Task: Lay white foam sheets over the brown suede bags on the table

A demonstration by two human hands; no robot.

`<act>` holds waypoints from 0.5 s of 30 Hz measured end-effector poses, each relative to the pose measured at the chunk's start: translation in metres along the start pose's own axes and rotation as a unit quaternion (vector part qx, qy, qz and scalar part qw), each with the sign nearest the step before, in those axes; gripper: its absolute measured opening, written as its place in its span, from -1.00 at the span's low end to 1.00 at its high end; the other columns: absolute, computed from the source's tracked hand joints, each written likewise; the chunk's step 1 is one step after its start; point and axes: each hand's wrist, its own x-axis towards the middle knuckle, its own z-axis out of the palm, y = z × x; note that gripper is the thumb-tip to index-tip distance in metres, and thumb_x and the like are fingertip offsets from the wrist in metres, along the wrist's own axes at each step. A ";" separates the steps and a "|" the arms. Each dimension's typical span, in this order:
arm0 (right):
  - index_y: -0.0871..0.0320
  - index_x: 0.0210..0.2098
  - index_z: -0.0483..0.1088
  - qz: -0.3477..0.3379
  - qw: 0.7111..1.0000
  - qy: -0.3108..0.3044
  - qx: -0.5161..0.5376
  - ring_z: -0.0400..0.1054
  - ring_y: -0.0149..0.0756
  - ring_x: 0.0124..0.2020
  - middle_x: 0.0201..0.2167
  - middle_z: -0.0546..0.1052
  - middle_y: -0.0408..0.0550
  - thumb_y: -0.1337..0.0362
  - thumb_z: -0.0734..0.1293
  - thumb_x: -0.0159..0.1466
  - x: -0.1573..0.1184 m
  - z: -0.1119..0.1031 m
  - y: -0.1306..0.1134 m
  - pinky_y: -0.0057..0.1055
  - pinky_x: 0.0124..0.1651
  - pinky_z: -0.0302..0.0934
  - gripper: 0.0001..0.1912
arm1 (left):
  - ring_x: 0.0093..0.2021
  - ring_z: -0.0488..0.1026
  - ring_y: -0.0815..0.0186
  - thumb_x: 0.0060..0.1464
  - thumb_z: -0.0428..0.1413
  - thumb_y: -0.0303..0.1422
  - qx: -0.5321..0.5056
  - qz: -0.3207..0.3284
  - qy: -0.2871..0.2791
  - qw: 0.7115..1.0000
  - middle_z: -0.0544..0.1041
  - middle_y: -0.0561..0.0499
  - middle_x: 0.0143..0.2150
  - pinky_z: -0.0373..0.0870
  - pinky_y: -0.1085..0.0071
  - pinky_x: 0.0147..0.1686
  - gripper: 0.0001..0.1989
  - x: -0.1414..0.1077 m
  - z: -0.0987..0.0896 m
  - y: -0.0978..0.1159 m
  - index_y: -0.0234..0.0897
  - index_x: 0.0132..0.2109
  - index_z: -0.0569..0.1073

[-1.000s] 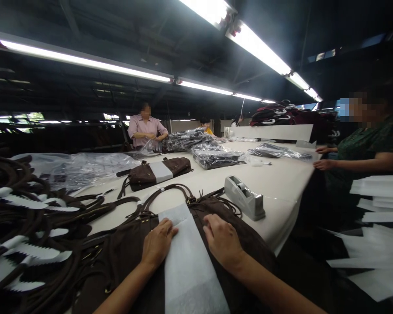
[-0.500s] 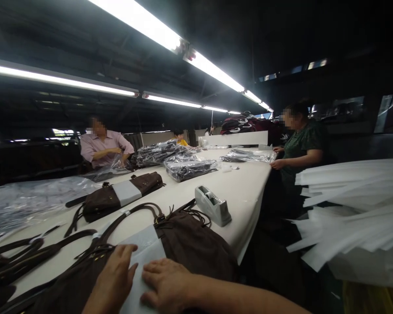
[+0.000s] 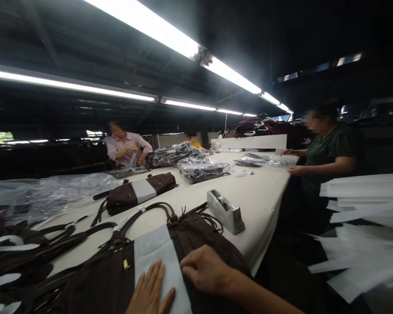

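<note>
A dark brown handbag (image 3: 101, 274) lies on the table close in front of me, its looped handles stretched away from me. Around its middle runs a pale paper band (image 3: 155, 244). My left hand (image 3: 150, 290) rests flat on this band, fingers stretched out. Beside the band's right edge, my right hand (image 3: 208, 270) is closed, its fingers curled down against the bag; what they pinch, if anything, is hidden. A grey tape dispenser (image 3: 225, 211) stands just beyond the bag's right end.
Another banded brown bag (image 3: 122, 196) lies farther back on the white-topped table (image 3: 258, 196). Plastic-wrapped bags (image 3: 199, 170) are piled beyond. White sheets (image 3: 363, 213) are stacked at right. One co-worker (image 3: 330, 144) stands at the right edge, another (image 3: 126, 146) at the far left.
My left hand has gone from raised to flat on the band. My right hand has moved right off the band's middle and curled its fingers. The view has shifted left.
</note>
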 end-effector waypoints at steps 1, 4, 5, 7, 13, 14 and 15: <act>0.09 -0.20 0.57 0.024 0.998 0.050 -0.011 0.48 -0.24 -0.17 -0.21 0.61 -0.09 0.31 0.29 0.20 0.001 -0.024 0.007 -0.46 -0.04 0.26 -0.76 | 0.30 0.11 -0.06 0.21 -0.17 0.02 0.002 -0.020 -0.036 0.999 0.12 -0.25 0.32 0.18 -0.04 0.23 -0.31 0.003 -0.012 0.006 -0.42 0.26 0.24; 0.11 -0.11 0.52 0.132 0.966 0.200 -0.097 0.39 -0.18 -0.02 -0.08 0.55 -0.01 0.29 0.27 0.27 0.012 -0.098 0.039 -0.33 0.11 0.15 -0.75 | 0.34 0.02 -0.04 0.20 -0.20 0.04 -0.019 -0.030 -0.133 0.990 0.01 -0.25 0.34 0.05 -0.04 0.28 -0.27 0.011 -0.050 0.024 -0.46 0.29 0.13; 0.12 -0.07 0.49 0.189 0.952 0.216 -0.106 0.31 -0.15 0.08 0.00 0.50 0.03 0.29 0.29 0.26 0.017 -0.119 0.053 -0.30 0.15 0.10 -0.73 | 0.34 -0.01 -0.03 0.20 -0.20 0.03 -0.026 -0.035 -0.152 0.987 -0.01 -0.25 0.34 0.03 -0.04 0.28 -0.26 0.014 -0.061 0.028 -0.47 0.30 0.12; 0.20 -0.14 0.50 0.285 0.933 0.203 -0.083 0.27 -0.07 0.11 -0.03 0.48 0.12 0.26 0.38 0.20 0.025 -0.150 0.079 -0.29 0.10 0.13 -0.75 | 0.35 -0.04 -0.02 0.19 -0.19 0.03 -0.033 -0.049 -0.173 0.983 -0.03 -0.24 0.35 -0.01 -0.04 0.29 -0.26 0.017 -0.075 0.033 -0.47 0.30 0.10; 0.28 -0.52 0.46 0.392 0.911 0.105 0.069 0.35 -0.33 -0.41 -0.50 0.50 0.00 0.08 0.43 0.15 0.028 -0.162 0.123 -0.47 -0.37 0.23 -0.65 | 0.36 -0.06 -0.03 0.19 -0.17 0.02 -0.050 -0.058 -0.167 0.983 -0.03 -0.24 0.35 -0.04 -0.05 0.30 -0.26 0.017 -0.079 0.036 -0.47 0.30 0.10; 0.28 -0.50 0.47 0.400 0.906 0.103 0.091 0.34 -0.37 -0.43 -0.50 0.50 -0.01 0.08 0.42 0.17 0.027 -0.160 0.126 -0.48 -0.39 0.22 -0.65 | 0.36 -0.08 -0.02 0.19 -0.18 0.02 -0.049 -0.057 -0.167 0.983 -0.04 -0.23 0.36 -0.06 -0.05 0.31 -0.26 0.017 -0.079 0.036 -0.47 0.30 0.09; 0.28 -0.48 0.48 0.406 0.901 0.103 0.111 0.32 -0.40 -0.44 -0.48 0.51 -0.01 0.10 0.41 0.18 0.026 -0.159 0.129 -0.49 -0.38 0.22 -0.67 | 0.37 -0.10 -0.01 0.19 -0.19 0.02 -0.046 -0.060 -0.173 0.982 -0.06 -0.23 0.36 -0.07 -0.04 0.31 -0.26 0.016 -0.079 0.037 -0.47 0.31 0.07</act>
